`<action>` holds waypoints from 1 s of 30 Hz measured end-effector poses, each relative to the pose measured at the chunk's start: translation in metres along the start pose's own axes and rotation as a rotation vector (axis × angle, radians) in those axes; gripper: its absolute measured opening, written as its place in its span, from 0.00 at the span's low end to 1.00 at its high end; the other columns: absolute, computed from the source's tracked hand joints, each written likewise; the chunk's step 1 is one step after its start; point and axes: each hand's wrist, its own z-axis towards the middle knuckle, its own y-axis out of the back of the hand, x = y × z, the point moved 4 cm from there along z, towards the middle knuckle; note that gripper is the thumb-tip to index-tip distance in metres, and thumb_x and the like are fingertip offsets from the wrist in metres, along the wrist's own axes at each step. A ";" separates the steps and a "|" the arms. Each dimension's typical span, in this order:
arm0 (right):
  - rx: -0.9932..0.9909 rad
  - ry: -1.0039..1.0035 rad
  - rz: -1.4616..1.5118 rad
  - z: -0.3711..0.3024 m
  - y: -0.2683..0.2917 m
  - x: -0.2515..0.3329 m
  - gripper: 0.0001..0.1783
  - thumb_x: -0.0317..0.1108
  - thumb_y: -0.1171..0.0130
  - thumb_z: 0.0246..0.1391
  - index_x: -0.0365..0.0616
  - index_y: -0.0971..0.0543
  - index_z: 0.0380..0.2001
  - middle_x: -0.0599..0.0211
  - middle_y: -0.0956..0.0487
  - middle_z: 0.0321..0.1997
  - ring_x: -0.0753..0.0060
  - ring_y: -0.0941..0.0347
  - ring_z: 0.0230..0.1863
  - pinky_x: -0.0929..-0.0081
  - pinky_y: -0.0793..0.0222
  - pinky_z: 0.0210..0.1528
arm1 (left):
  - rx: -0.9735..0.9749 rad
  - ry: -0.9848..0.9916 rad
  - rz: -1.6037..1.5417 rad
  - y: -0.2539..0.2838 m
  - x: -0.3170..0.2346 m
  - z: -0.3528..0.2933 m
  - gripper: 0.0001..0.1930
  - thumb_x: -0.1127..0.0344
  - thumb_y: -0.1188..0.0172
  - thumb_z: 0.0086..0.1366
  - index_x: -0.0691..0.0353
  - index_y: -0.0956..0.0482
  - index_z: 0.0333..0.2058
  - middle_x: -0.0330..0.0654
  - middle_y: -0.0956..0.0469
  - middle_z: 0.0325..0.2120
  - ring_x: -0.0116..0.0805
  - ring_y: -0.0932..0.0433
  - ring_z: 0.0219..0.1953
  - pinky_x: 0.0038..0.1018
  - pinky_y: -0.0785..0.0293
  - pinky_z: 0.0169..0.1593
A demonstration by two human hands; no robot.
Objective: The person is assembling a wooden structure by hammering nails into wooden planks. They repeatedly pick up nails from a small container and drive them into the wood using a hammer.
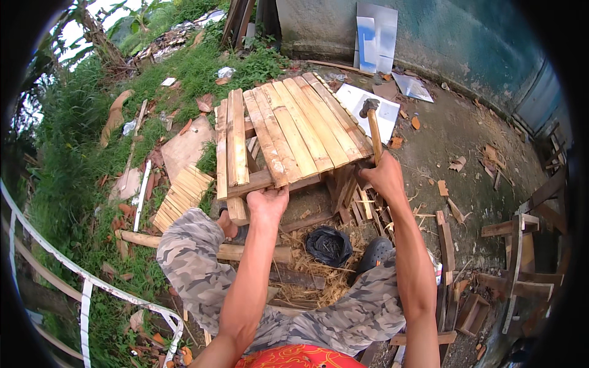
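A wooden crate point(294, 132) made of pale slats stands on the ground in front of me. My left hand point(268, 202) grips the near end of one top slat at the crate's front edge. My right hand point(383, 175) is shut on the wooden handle of a hammer point(372, 126), held upright at the crate's right corner, its metal head up over the far right slats. One slat point(236, 138) at the left lies apart from the others with a gap beside it.
A stack of short slats point(182, 193) lies on the grass to the left. A black bag point(329, 245) sits on straw between my feet. A log point(227, 250) crosses under my left knee. Wood scraps and frames point(521, 257) are at right. A wall point(442, 34) is behind.
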 end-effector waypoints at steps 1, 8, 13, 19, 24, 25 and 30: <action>-0.003 0.010 0.012 -0.002 0.002 0.001 0.23 0.34 0.30 0.36 0.32 0.24 0.36 0.39 0.18 0.33 0.39 0.19 0.38 0.53 0.25 0.43 | -0.001 0.012 -0.003 -0.001 0.000 0.000 0.22 0.59 0.63 0.78 0.65 0.30 0.60 0.50 0.27 0.59 0.47 0.27 0.60 0.49 0.28 0.64; 0.004 -0.016 -0.008 -0.036 0.018 0.012 0.23 0.33 0.29 0.41 0.27 0.25 0.37 0.39 0.19 0.30 0.40 0.19 0.36 0.55 0.25 0.41 | -0.012 0.051 0.042 -0.006 -0.004 -0.008 0.21 0.59 0.63 0.78 0.65 0.30 0.60 0.49 0.26 0.58 0.46 0.25 0.59 0.48 0.26 0.62; 0.008 -0.110 -0.046 -0.055 0.024 0.015 0.26 0.35 0.25 0.41 0.28 0.24 0.39 0.42 0.18 0.35 0.45 0.19 0.40 0.57 0.26 0.44 | 0.024 0.064 0.087 0.002 -0.002 -0.017 0.18 0.63 0.62 0.77 0.65 0.31 0.56 0.48 0.24 0.51 0.44 0.25 0.58 0.45 0.25 0.62; -0.013 -0.158 0.054 -0.059 0.033 0.013 0.25 0.38 0.21 0.43 0.31 0.23 0.35 0.52 0.18 0.28 0.57 0.21 0.29 0.63 0.27 0.37 | -0.084 0.110 0.614 0.047 -0.004 -0.068 0.15 0.64 0.54 0.77 0.65 0.30 0.56 0.44 0.25 0.46 0.37 0.25 0.53 0.37 0.22 0.57; -0.152 -0.121 0.081 -0.054 0.046 0.017 0.20 0.37 0.23 0.47 0.33 0.23 0.31 0.56 0.18 0.26 0.63 0.19 0.28 0.65 0.26 0.36 | 0.286 0.069 1.238 0.040 -0.033 -0.127 0.09 0.69 0.47 0.75 0.66 0.27 0.49 0.40 0.23 0.32 0.28 0.22 0.35 0.29 0.19 0.41; -0.158 -0.123 0.046 -0.053 0.047 0.018 0.20 0.37 0.24 0.48 0.34 0.23 0.31 0.58 0.18 0.25 0.67 0.19 0.27 0.67 0.26 0.33 | 0.333 -0.036 1.307 0.026 -0.042 -0.128 0.09 0.70 0.46 0.74 0.67 0.27 0.49 0.40 0.23 0.30 0.27 0.22 0.33 0.27 0.20 0.40; -0.128 -0.171 0.231 -0.049 0.046 0.027 0.20 0.38 0.24 0.50 0.36 0.26 0.28 0.62 0.21 0.21 0.74 0.24 0.20 0.72 0.31 0.22 | 0.628 -0.447 1.415 -0.075 -0.084 -0.106 0.08 0.72 0.44 0.72 0.68 0.26 0.46 0.40 0.20 0.27 0.26 0.22 0.30 0.24 0.22 0.38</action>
